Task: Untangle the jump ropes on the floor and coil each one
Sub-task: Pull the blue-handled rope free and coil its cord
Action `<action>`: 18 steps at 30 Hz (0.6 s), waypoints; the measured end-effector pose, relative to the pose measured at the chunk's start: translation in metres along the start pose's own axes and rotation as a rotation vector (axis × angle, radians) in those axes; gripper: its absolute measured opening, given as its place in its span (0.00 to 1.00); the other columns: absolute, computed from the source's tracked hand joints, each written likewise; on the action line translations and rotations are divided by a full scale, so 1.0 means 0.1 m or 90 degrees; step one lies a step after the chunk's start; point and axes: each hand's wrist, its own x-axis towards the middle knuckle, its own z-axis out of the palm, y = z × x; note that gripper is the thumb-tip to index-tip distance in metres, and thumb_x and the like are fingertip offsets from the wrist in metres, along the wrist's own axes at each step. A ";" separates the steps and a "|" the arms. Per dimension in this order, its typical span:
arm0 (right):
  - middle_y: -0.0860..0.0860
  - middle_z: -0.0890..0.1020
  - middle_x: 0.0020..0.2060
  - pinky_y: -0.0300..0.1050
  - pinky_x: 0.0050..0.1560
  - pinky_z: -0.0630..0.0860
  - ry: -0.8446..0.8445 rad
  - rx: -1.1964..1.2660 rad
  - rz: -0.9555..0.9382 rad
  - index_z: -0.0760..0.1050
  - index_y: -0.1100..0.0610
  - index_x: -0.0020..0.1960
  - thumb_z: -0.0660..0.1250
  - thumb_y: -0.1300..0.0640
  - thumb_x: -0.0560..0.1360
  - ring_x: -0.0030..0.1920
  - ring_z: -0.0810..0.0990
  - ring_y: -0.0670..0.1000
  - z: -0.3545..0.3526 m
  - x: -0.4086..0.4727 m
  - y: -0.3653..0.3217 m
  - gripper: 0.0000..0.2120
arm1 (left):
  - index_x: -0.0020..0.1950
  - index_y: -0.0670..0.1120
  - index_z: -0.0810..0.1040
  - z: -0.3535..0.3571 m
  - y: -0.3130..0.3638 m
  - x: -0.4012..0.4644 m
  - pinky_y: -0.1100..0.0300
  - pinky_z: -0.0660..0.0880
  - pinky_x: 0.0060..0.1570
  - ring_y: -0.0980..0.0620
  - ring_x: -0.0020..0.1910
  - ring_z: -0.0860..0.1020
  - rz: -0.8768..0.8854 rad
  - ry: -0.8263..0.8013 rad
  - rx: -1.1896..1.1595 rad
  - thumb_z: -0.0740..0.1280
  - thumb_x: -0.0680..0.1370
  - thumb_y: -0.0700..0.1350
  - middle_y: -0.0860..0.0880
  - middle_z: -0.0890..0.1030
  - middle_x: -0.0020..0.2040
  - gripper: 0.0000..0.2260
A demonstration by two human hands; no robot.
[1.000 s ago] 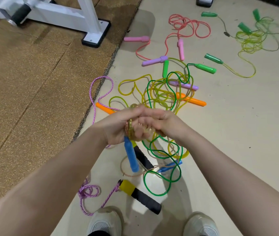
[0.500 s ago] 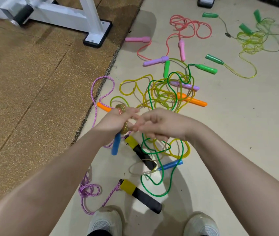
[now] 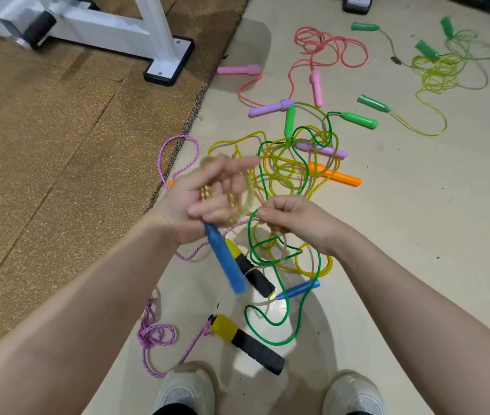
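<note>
Floor: beige floor [image 3: 417, 235] strewn with tangled jump ropes [image 3: 291, 163].
Left hand [image 3: 195, 202]: fingers curled round clear rope coil [image 3: 237, 199]; blue handle [image 3: 227, 263] dangles below.
Right hand [image 3: 294, 217]: fingers pinching the rope's free strand.

Left hand [image 3: 204, 196] raised over the floor [image 3: 417, 235], fingers curled round loops of a clear yellowish rope [image 3: 237, 202], blurred; blue handle [image 3: 226, 262] hanging down from that grip. Right hand [image 3: 294, 218] just beside, fingers curled, pinching a strand of the same rope. Below, a tangle of green rope [image 3: 270, 256] and yellow rope [image 3: 282, 163], a second blue handle [image 3: 299, 289], two yellow-and-black handles [image 3: 246, 344] on a purple braided rope [image 3: 157, 336]. Farther off, a pink rope [image 3: 327, 46]. White shoes [image 3: 183, 390] at bottom edge.
</note>
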 end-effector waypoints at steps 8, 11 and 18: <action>0.55 0.72 0.30 0.33 0.19 0.65 -0.285 0.071 0.259 0.75 0.57 0.56 0.56 0.56 0.80 0.17 0.64 0.43 -0.08 -0.16 0.09 0.11 | 0.62 0.45 0.69 -0.31 0.02 -0.06 0.61 0.79 0.45 0.52 0.46 0.82 0.273 0.569 0.006 0.56 0.81 0.47 0.46 0.80 0.54 0.12; 0.53 0.73 0.25 0.29 0.18 0.57 -0.407 0.103 0.267 0.74 0.52 0.61 0.60 0.52 0.78 0.14 0.57 0.41 -0.16 -0.20 -0.09 0.13 | 0.49 0.44 0.74 -0.56 -0.12 -0.18 0.57 0.73 0.49 0.52 0.44 0.78 0.160 0.729 0.134 0.59 0.81 0.48 0.49 0.84 0.45 0.09; 0.45 0.61 0.22 0.33 0.26 0.63 -0.069 0.236 -0.075 0.81 0.56 0.37 0.64 0.59 0.75 0.22 0.58 0.42 -0.17 -0.12 -0.39 0.10 | 0.55 0.41 0.77 -0.29 -0.41 -0.20 0.63 0.75 0.24 0.55 0.22 0.75 -0.177 0.584 0.304 0.57 0.79 0.56 0.46 0.83 0.36 0.20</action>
